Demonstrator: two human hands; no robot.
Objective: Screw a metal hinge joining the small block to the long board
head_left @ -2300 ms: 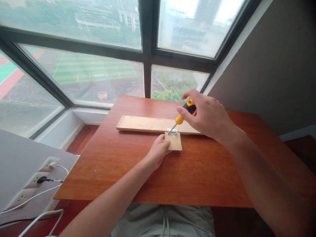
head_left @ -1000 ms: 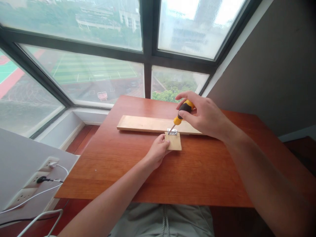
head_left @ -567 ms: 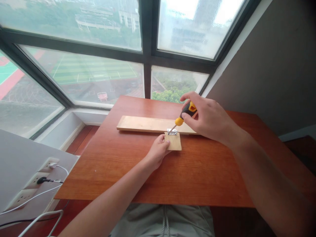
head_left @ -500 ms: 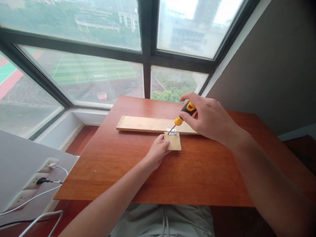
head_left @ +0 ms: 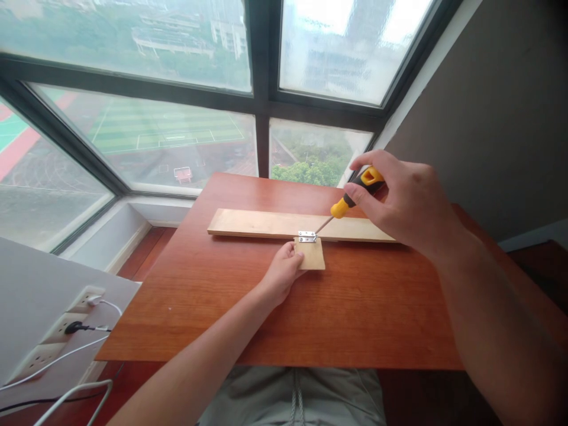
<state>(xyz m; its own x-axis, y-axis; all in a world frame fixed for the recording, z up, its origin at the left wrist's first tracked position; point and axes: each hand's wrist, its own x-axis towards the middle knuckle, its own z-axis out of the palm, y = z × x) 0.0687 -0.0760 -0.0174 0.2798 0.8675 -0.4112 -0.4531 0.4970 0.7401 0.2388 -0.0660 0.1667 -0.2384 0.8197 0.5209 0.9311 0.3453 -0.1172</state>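
Observation:
My left hand (head_left: 286, 266) grips the left edge of a small square wooden piece (head_left: 313, 255), thumb on top and fingers underneath. A silvery metal hinge (head_left: 306, 236) spans the far edge of that piece and the near edge of a long pale wooden board (head_left: 257, 223). In my right hand (head_left: 399, 201) is a yellow-and-black screwdriver (head_left: 355, 195), its shaft slanting down to the left. The tip meets the right end of the hinge, near a screw too small to make out clearly.
The reddish-brown wooden table (head_left: 213, 307) bears the board. Tall windows (head_left: 261, 71) stand beyond its far edge. At the lower left, wall sockets (head_left: 60, 325) hold plugs, with white and black cables (head_left: 57, 353) hanging beside the table.
My right hand has shifted right with the screwdriver, whose tip went from the hinge's left end to its right end. My left hand still holds the small wooden piece in place.

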